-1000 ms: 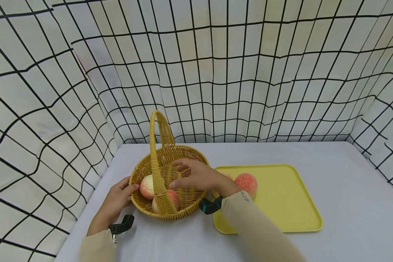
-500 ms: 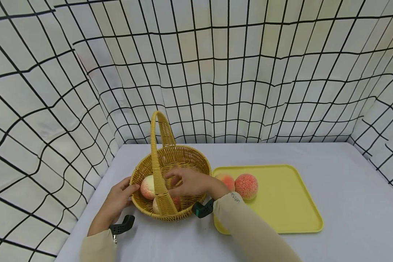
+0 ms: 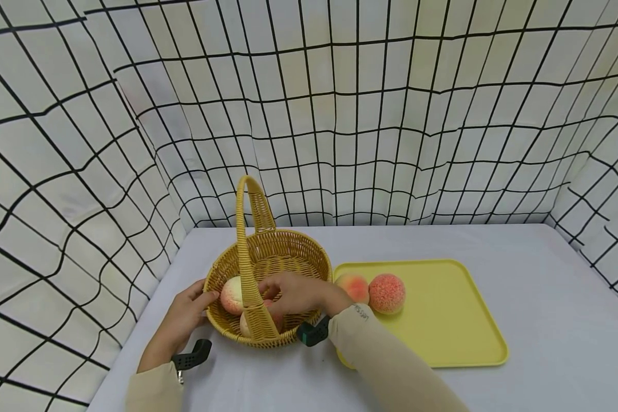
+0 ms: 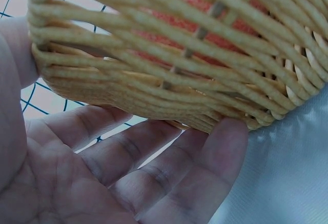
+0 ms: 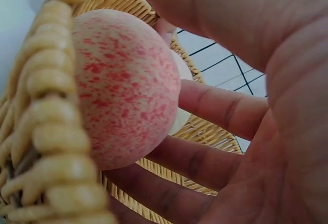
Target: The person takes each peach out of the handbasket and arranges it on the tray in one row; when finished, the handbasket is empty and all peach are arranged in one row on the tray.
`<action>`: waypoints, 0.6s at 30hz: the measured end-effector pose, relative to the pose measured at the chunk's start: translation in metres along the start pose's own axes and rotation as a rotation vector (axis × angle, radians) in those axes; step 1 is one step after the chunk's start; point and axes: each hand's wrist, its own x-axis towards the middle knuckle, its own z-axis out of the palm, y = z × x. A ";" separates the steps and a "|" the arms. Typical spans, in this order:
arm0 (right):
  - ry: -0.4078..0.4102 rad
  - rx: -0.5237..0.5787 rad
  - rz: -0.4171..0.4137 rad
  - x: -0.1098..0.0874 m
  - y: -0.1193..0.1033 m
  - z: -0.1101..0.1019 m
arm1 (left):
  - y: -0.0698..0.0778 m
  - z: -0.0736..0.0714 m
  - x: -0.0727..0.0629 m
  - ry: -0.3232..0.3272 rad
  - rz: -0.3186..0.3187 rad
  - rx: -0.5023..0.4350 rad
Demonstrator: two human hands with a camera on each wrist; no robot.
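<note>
A yellow wicker basket (image 3: pixel 309 246) with a tall arched handle stands at the left of the table. My left hand (image 3: pixel 179 320) grips its left rim, thumb over the edge and fingers against the outside wall, as the left wrist view shows. Two peaches lie inside: a pale one (image 3: pixel 231 296) by the left wall and a red-speckled peach (image 5: pixel 123 90) near the front, partly behind the handle. Reaching into the basket, my right hand (image 3: pixel 298 293) has its fingers spread along the far side of the speckled peach. Its thumb stands apart from the fruit in the right wrist view.
Right of the basket lies a yellow tray (image 3: pixel 443 326). Two more peaches sit together at its left end, an orange-pink peach (image 3: pixel 353 287) and a redder peach (image 3: pixel 387 293). White cloth walls (image 3: pixel 371 143) with black grid lines enclose the table's back and sides.
My right hand has moved down and left, from over the middle of the basket to the speckled peach at the front. The left hand stays on the rim.
</note>
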 end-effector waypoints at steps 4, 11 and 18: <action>-0.020 -0.006 -0.025 0.003 0.001 0.002 | 0.000 0.000 0.000 0.001 0.001 0.004; -0.054 0.041 -0.049 0.009 0.003 0.006 | 0.001 0.001 0.000 0.000 0.001 0.006; -0.053 0.041 -0.025 0.010 0.002 0.008 | 0.001 0.001 -0.001 -0.002 -0.002 0.005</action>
